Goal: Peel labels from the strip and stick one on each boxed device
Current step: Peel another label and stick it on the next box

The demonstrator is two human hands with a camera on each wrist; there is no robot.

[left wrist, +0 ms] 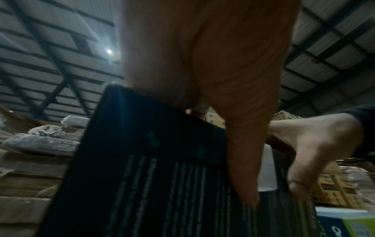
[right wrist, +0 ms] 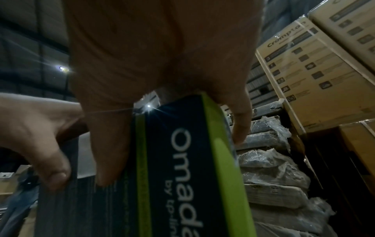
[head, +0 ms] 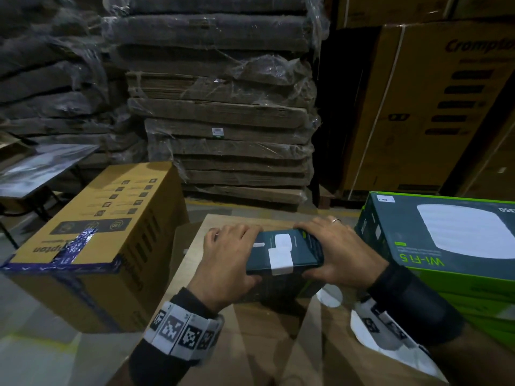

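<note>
I hold a dark teal device box [head: 301, 254] between both hands, just above a brown cardboard carton [head: 250, 330]. My left hand [head: 228, 257] grips its left end, fingers over the far edge and thumb on the near side. My right hand [head: 337, 249] grips the right end the same way. A white label [head: 280, 261] wraps over the box's near edge, with another white patch [head: 282, 240] behind it. The left wrist view shows the box's printed underside [left wrist: 142, 168]. In the right wrist view its green-striped "Omada" end [right wrist: 188, 160] is visible. White strip paper [head: 331, 298] lies under my right forearm, partly hidden.
A stack of green Wi-Fi device boxes [head: 446, 246] stands close on the right. A yellow-brown taped carton [head: 97, 232] sits on the left. Shrink-wrapped flat cardboard [head: 228, 129] is piled behind, and tall Crompton cartons [head: 418, 107] stand at the back right.
</note>
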